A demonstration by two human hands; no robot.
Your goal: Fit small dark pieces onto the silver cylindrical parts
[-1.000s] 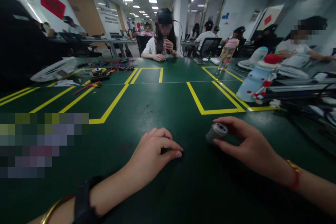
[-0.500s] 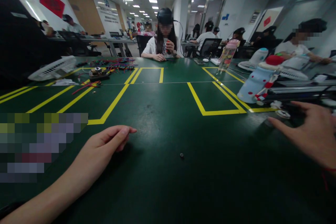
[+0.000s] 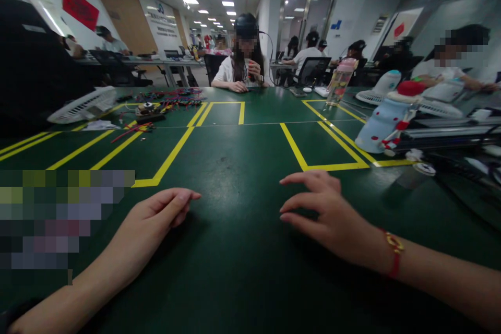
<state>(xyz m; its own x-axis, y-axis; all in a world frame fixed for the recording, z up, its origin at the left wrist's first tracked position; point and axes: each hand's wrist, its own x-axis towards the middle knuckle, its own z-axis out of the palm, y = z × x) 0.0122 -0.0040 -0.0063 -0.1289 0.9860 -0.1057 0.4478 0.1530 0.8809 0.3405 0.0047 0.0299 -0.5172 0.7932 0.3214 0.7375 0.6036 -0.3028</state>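
My left hand (image 3: pixel 154 222) lies palm down on the dark green table (image 3: pixel 242 167), fingers stretched forward, holding nothing. My right hand (image 3: pixel 324 211) hovers just above the table a little to the right of it, fingers spread and curled down, also holding nothing. A red and gold bracelet (image 3: pixel 393 250) circles my right wrist. A small round whitish part (image 3: pixel 425 168) lies on the table far to the right, away from both hands.
Yellow tape lines (image 3: pixel 301 159) mark boxes on the table. A pale blue bottle with a red cap (image 3: pixel 383 117) lies at the right beside dark rails. A white fan (image 3: pixel 84 105) and coloured wires (image 3: pixel 172 96) sit at the back left. A person (image 3: pixel 242 65) sits opposite.
My right hand has swung back from the far right to the middle of the table, without the grey cylinder it held a second ago. My left hand has barely moved in the last half second.
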